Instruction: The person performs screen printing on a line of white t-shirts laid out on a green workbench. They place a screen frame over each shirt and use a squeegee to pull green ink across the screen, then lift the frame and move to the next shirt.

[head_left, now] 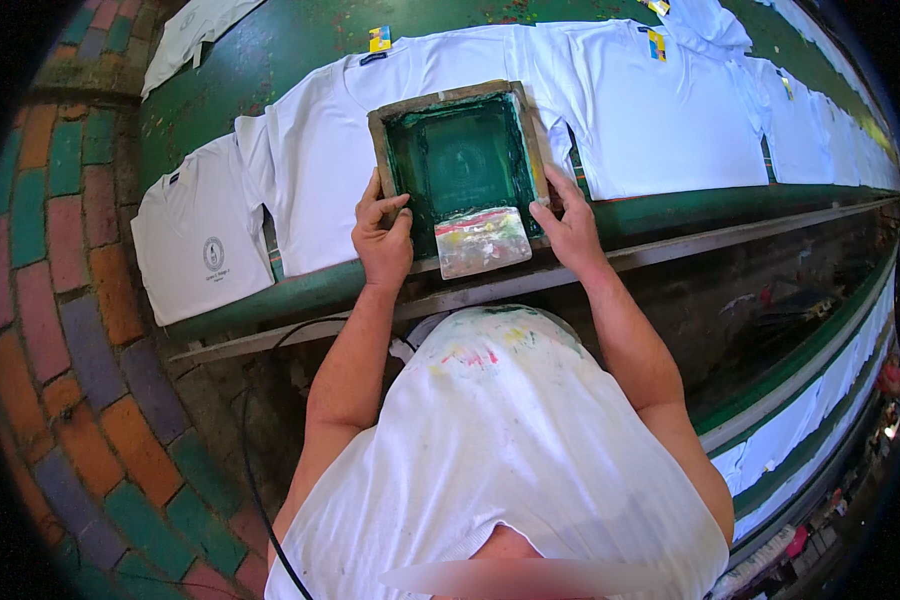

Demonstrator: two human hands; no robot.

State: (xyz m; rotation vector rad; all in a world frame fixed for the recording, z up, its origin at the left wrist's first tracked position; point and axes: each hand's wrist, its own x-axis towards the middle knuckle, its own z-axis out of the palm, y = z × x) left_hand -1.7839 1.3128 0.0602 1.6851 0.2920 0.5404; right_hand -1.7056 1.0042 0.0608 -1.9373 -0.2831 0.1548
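A wooden-framed printing screen [457, 150] with green mesh lies over a white T-shirt [320, 130] on the green table. My left hand [382, 228] grips the frame's left side, fingers curled at its lower left edge. On the opposite side my right hand [570, 222] holds the frame, thumb toward the near right corner. A paint-smeared squeegee [482, 243] leans inside the frame at its near edge, between my hands, and sticks out toward me. Just left, a white T-shirt [205, 235] bears a dark round print on its chest.
More white T-shirts [660, 120] lie in a row along the green table [210, 105] to the right. A metal rail [660, 250] runs along its near edge. Coloured bricks [100, 350] pave the floor at left. A black cable [245, 440] hangs beside my left arm. Another shirt-covered table [810, 420] stands at right.
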